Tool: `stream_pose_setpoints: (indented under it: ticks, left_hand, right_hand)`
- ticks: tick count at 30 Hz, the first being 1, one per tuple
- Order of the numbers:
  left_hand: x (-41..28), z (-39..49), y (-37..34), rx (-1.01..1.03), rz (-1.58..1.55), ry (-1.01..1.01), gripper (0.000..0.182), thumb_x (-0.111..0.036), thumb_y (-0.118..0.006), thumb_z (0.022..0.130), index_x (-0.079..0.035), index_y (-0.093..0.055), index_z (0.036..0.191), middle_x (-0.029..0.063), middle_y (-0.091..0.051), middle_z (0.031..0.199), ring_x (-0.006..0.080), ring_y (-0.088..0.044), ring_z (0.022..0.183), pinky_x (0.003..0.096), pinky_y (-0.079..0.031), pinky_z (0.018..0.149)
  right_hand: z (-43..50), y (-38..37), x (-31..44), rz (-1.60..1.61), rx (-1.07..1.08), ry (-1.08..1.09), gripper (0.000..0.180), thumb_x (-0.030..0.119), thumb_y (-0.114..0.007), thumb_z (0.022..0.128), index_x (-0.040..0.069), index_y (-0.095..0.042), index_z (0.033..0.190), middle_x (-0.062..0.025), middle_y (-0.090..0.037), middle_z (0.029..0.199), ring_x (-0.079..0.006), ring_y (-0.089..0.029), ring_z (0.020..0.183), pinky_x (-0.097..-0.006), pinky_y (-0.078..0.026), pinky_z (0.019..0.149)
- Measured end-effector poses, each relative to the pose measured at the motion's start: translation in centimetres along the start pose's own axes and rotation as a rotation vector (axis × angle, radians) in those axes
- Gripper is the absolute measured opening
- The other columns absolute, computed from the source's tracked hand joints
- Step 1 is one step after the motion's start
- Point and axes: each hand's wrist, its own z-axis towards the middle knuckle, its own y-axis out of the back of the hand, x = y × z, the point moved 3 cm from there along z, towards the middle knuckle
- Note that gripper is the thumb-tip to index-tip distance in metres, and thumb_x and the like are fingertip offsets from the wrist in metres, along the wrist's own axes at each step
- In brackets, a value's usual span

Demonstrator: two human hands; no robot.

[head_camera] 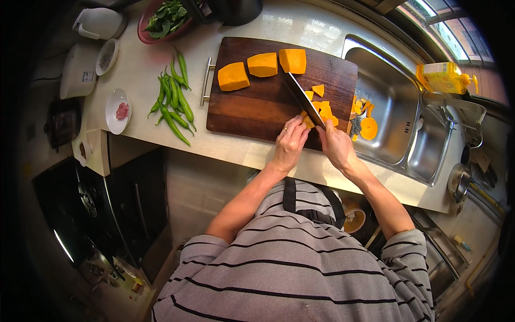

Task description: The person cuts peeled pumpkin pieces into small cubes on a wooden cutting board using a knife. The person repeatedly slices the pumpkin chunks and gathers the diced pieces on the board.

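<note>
My right hand (337, 145) grips the handle end of a kitchen knife (302, 96), its blade slanting up and left across a dark wooden cutting board (245, 112). Beside the blade, the fingers of my left hand (290, 141) press on orange pumpkin pieces, partly hidden under the fingertips. Cut pumpkin chunks (326, 110) lie just right of the blade, with a small wedge (318, 90) above them. Three larger peeled pumpkin blocks stand along the board's far side: a left one (233, 76), a middle one (262, 65) and a right one (293, 61) near the knife tip.
Green chili peppers (175, 96) lie left of the board, near a white dish of raw meat (119, 116). A red bowl of leafy greens (147, 30) stands behind. To the right is a steel sink (392, 96) with pumpkin scraps (368, 128); a yellow pump bottle (440, 77) stands at its edge.
</note>
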Motion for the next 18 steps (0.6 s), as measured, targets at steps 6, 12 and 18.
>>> stream_pose_setpoints:
  ticks: [6, 12, 18]
  left_hand:
    - [-0.1, 0.1, -0.1, -0.011, 0.048, -0.016, 0.023, 0.005, -0.076, 0.079, 0.007, -0.067, 0.100, 0.0199, -0.068, 0.112, 0.0357, -0.068, 0.104, 0.0397, -0.057, 0.088]
    - [-0.3, 0.2, 0.1, 0.010, 0.048, 0.004, 0.022, 0.006, -0.076, 0.079, 0.007, -0.068, 0.100, 0.0193, -0.067, 0.107, 0.0360, -0.068, 0.100, 0.0394, -0.057, 0.085]
    - [-0.5, 0.4, 0.3, 0.013, 0.050, -0.010, 0.024, 0.007, -0.074, 0.079, 0.008, -0.068, 0.102, 0.0197, -0.068, 0.107, 0.0362, -0.067, 0.098, 0.0395, -0.057, 0.084]
  right_hand:
    - [-2.6, 3.3, 1.7, 0.018, 0.014, -0.042, 0.022, 0.015, -0.056, 0.103, -0.003, -0.045, 0.098, -0.0293, -0.061, 0.064, -0.0501, -0.063, 0.065, -0.0558, -0.048, 0.054]
    - [-3.5, 3.8, 2.8, -0.039, 0.086, -0.120, 0.022, 0.015, -0.057, 0.102, -0.003, -0.045, 0.096, -0.0291, -0.061, 0.063, -0.0508, -0.063, 0.063, -0.0566, -0.048, 0.054]
    - [-2.5, 4.1, 2.2, -0.003, 0.111, -0.070, 0.022, 0.014, -0.057, 0.102, -0.004, -0.045, 0.096, -0.0304, -0.062, 0.066, -0.0506, -0.064, 0.066, -0.0564, -0.049, 0.055]
